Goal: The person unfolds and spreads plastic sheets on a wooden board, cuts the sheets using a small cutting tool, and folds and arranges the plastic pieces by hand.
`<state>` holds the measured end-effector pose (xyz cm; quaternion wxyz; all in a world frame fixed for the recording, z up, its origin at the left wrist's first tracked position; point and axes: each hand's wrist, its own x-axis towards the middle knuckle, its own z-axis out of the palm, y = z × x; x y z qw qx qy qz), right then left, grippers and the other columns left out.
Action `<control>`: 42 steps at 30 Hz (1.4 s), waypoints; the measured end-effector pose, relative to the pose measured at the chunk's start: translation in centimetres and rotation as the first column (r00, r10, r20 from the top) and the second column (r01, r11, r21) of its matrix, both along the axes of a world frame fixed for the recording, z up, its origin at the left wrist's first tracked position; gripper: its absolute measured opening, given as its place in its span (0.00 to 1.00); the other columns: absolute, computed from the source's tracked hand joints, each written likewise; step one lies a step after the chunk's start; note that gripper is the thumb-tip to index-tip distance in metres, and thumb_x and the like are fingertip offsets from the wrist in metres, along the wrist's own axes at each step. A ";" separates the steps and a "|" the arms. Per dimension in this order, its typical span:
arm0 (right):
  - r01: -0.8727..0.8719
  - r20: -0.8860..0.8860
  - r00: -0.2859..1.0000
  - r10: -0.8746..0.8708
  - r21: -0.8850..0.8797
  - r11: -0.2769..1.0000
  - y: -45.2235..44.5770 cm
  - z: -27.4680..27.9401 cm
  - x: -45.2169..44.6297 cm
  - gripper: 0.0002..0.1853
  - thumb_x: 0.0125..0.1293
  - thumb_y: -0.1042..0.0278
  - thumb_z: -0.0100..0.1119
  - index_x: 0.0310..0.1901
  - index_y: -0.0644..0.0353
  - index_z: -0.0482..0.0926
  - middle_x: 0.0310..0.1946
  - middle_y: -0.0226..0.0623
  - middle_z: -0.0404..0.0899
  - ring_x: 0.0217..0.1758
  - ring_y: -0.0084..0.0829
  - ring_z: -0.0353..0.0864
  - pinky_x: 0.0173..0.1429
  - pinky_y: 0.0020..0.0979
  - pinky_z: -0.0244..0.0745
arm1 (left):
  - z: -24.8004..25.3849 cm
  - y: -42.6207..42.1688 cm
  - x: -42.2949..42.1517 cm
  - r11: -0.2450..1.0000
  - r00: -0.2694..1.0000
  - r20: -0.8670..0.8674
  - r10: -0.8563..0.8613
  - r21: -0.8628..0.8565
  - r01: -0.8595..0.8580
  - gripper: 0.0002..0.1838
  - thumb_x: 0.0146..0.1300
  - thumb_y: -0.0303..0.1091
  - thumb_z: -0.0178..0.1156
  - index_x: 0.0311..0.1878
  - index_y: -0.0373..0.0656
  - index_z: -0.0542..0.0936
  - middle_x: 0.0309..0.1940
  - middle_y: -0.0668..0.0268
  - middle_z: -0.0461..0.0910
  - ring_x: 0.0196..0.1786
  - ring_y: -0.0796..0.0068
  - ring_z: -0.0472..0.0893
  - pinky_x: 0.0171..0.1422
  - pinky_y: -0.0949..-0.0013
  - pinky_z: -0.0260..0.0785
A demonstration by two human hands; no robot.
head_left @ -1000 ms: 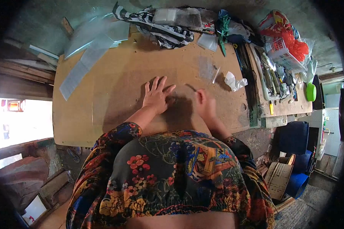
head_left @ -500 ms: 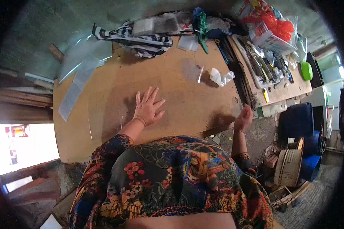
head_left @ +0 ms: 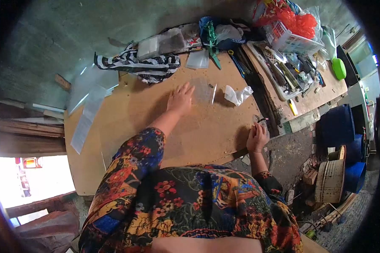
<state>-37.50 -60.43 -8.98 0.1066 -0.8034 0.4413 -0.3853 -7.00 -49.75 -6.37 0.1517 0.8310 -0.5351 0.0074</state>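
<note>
My left hand [head_left: 180,100] lies on the brown board tabletop [head_left: 139,107], fingers stretched out. Its fingertips are at the left edge of a thin clear plastic sheet [head_left: 202,89]. A narrow pale strip [head_left: 214,93] lies by that sheet, and a crumpled white paper [head_left: 238,95] is to its right. Over the board's right edge is my right hand [head_left: 258,137], its fingers curled in. A small dark-and-white item [head_left: 263,119] shows just above those fingers; whether they hold it is unclear.
Long clear strips [head_left: 88,114] lie at the left. Along the back are a black-and-white striped cloth [head_left: 141,63], a green-handled tool [head_left: 214,57] and scissors [head_left: 235,63]. A tool tray [head_left: 289,90] and white basket [head_left: 299,42] stand at right. Blue drums [head_left: 337,124] are on the floor.
My left hand has slid forward and to the right across the board, up to the clear sheet. My right hand has shifted slightly left and nearer to me. The camera view has moved a little.
</note>
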 end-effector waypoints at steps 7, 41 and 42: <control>-0.024 0.003 1.000 0.024 0.002 1.000 -0.2 -0.1 -0.2 0.08 0.54 0.74 0.55 0.37 0.57 0.76 0.31 0.39 0.74 0.33 0.40 0.75 0.37 0.35 0.70 | -2.1 -0.5 4.3 0.991 0.994 -0.078 -0.080 0.105 0.088 0.10 0.58 0.39 0.51 0.40 0.49 0.75 0.47 0.68 0.72 0.55 0.64 0.67 0.56 0.57 0.60; -0.059 0.053 0.997 0.060 -0.029 0.998 8.3 2.6 6.3 0.12 0.63 0.67 0.50 0.46 0.60 0.74 0.34 0.39 0.74 0.33 0.32 0.74 0.33 0.28 0.69 | 3.6 37.4 7.7 0.687 0.548 -0.510 0.663 0.125 -0.715 0.23 0.50 0.43 0.60 0.48 0.41 0.73 0.33 0.60 0.80 0.41 0.62 0.79 0.45 0.64 0.70; -0.055 0.052 0.997 0.057 -0.034 0.998 9.0 3.1 6.9 0.12 0.63 0.67 0.50 0.46 0.60 0.74 0.34 0.39 0.74 0.33 0.32 0.74 0.33 0.28 0.69 | 3.8 37.0 7.5 0.691 0.550 -0.513 0.659 0.122 -0.713 0.23 0.50 0.43 0.60 0.48 0.41 0.73 0.33 0.60 0.80 0.41 0.62 0.79 0.45 0.64 0.70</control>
